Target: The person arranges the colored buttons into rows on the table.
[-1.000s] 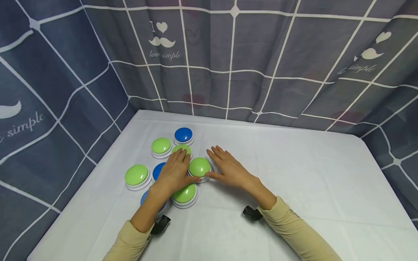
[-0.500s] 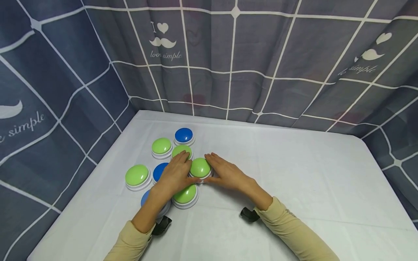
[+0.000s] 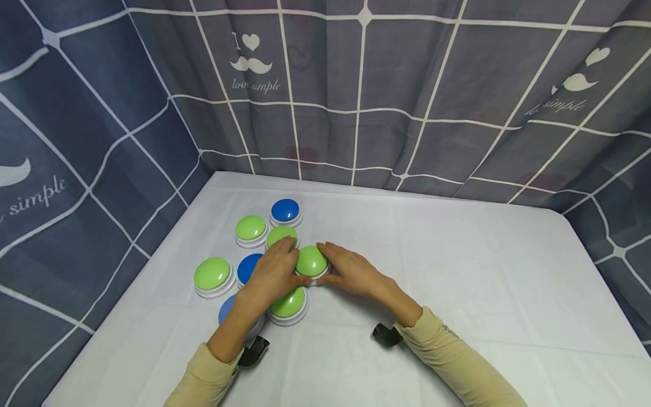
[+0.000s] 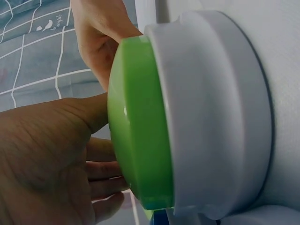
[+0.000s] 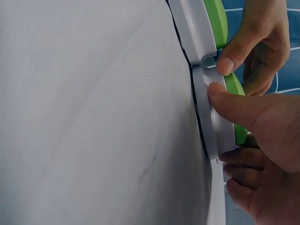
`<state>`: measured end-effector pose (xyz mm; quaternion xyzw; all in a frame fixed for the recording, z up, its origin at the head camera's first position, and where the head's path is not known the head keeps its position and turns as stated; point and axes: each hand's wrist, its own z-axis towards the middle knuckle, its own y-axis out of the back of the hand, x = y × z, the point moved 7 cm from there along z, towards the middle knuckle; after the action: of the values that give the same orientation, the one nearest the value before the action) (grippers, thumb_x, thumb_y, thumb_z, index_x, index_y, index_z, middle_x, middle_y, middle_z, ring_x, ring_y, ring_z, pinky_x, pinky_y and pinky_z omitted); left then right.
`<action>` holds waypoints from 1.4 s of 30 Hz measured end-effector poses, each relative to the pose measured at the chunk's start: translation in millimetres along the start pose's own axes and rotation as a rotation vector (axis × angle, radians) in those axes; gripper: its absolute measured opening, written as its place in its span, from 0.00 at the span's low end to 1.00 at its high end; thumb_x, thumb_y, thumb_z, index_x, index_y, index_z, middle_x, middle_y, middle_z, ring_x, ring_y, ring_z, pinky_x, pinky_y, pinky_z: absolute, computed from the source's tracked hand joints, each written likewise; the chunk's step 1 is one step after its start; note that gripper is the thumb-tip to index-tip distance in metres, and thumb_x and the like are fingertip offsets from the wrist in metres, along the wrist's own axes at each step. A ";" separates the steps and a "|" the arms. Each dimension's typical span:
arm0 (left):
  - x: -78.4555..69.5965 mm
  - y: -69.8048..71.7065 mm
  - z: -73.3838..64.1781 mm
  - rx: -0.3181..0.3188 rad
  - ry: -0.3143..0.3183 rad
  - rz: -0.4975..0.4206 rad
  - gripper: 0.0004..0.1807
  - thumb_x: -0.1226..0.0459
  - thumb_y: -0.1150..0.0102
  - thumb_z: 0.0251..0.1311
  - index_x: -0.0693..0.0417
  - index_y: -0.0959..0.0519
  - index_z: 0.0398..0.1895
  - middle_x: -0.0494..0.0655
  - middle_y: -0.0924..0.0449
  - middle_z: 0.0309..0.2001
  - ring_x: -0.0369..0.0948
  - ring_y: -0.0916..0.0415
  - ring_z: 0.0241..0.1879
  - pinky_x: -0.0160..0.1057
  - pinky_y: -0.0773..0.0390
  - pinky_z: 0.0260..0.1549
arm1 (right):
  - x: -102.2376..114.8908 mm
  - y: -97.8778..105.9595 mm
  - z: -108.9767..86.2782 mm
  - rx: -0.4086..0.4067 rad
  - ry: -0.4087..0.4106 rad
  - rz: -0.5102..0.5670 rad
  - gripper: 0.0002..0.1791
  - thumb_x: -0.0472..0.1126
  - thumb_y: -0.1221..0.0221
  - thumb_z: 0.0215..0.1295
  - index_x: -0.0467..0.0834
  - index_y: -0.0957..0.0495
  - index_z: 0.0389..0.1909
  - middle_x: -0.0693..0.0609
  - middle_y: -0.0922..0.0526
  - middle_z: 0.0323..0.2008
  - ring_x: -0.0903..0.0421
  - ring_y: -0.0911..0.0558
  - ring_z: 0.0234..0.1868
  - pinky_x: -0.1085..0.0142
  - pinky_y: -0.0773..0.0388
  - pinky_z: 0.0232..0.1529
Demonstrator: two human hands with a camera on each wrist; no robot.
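A green push button [image 3: 311, 261] with a white round base stands on the white table between my two hands. My right hand [image 3: 358, 272] grips its right side, thumb at the near edge of the base and fingers round the far side. On the button's left is my left hand [image 3: 274, 270], its thumb at the near edge, close to the right thumb [image 5: 218, 89]. The left fingers reach between this button and a blue push button [image 3: 248, 267], which they partly hide. Another green push button [image 4: 145, 126] fills much of the left wrist view, just below the left hand.
More push buttons surround the left hand: a green one [image 3: 282, 234] at its fingertips, a blue one [image 3: 227, 308] partly under the wrist. Further off stand a green one [image 3: 212, 273], another green [image 3: 250, 228] and a blue [image 3: 285, 210]. A grid-patterned curtain [image 3: 325, 68] borders the table.
My right hand has moved left and its fingers have closed in on the green push button. The left hand has drawn slightly nearer that button. The other push buttons stay in place.
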<state>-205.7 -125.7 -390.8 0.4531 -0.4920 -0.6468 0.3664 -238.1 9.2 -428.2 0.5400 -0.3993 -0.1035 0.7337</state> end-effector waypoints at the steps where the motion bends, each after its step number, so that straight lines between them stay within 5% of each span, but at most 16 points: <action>1: -0.2 0.3 0.3 -0.002 -0.002 -0.002 0.36 0.51 0.21 0.46 0.71 0.20 0.49 0.60 0.29 0.62 0.53 0.32 0.62 0.51 0.31 0.62 | 0.5 0.7 0.3 -0.005 0.005 0.006 0.45 0.56 0.34 0.62 0.37 0.39 0.72 0.42 0.31 0.68 0.48 0.31 0.68 0.55 0.33 0.65; 23: -2.0 3.3 1.8 -0.003 -0.014 0.029 0.31 0.52 0.21 0.45 0.67 0.19 0.44 0.54 0.25 0.48 0.48 0.29 0.49 0.47 0.27 0.52 | 1.7 -0.4 0.7 -0.026 0.022 0.016 0.44 0.55 0.32 0.61 0.37 0.37 0.71 0.43 0.28 0.66 0.50 0.28 0.65 0.57 0.30 0.62; 42: -0.3 3.9 7.2 0.056 0.008 -0.069 0.31 0.53 0.23 0.49 0.65 0.23 0.49 0.50 0.28 0.48 0.42 0.27 0.40 0.42 0.22 0.37 | 1.0 9.1 -4.0 -0.097 0.050 0.055 0.42 0.52 0.31 0.60 0.37 0.36 0.70 0.43 0.28 0.65 0.50 0.29 0.66 0.57 0.32 0.64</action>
<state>-212.3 -124.2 -386.2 0.4825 -0.4924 -0.6433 0.3332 -237.3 15.0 -420.2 0.4951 -0.3901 -0.0892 0.7712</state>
